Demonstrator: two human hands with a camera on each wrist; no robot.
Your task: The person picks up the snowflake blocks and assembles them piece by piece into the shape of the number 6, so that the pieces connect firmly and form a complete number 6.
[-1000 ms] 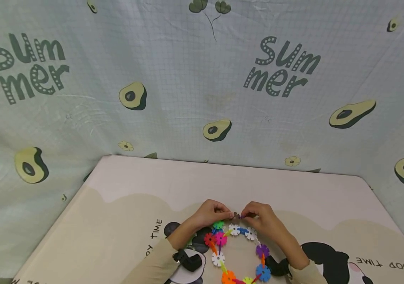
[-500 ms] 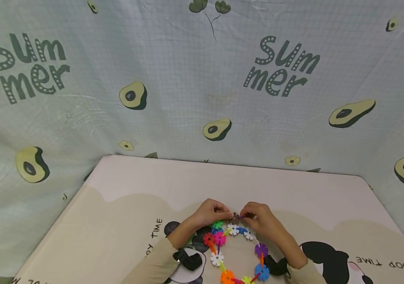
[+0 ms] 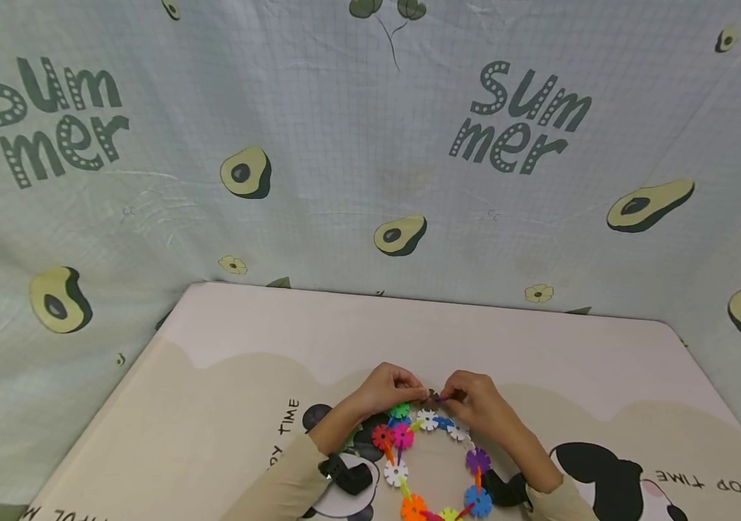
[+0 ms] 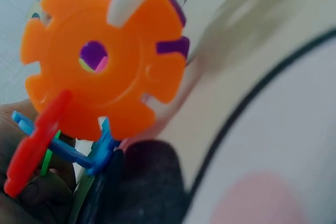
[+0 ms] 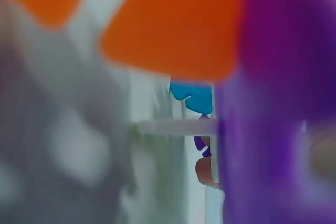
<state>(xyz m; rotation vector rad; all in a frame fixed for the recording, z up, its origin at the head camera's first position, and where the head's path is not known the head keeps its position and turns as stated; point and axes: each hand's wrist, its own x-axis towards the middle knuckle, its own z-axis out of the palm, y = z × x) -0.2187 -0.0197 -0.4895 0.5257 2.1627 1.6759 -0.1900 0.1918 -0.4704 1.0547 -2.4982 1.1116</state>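
Near the front middle of the table, my left hand (image 3: 385,391) pinches a small brown notched disc (image 3: 432,402) between thumb and fingers. Opposite it, my right hand (image 3: 480,399) pinches a tiny purple connector piece (image 3: 438,397) right at that disc's edge. Below both hands lies a ring of colourful notched discs joined by connectors, with a pink disc (image 3: 402,435), a purple disc (image 3: 477,459) and a blue disc (image 3: 477,500) among them. In the left wrist view, an orange notched disc (image 4: 126,77) with a red connector (image 4: 37,145) covers much of the left hand.
Black devices are strapped to both wrists, the left wrist device (image 3: 347,474) close beside the ring. The table (image 3: 214,405) has a printed cartoon cover. Behind it hangs a curtain (image 3: 318,130) with avocado prints. Orange and purple discs fill much of the right wrist view.
My right hand's fingertips have come slightly closer to the left hand's, and less of the brown disc shows between them. The rest stays nearly as it was.
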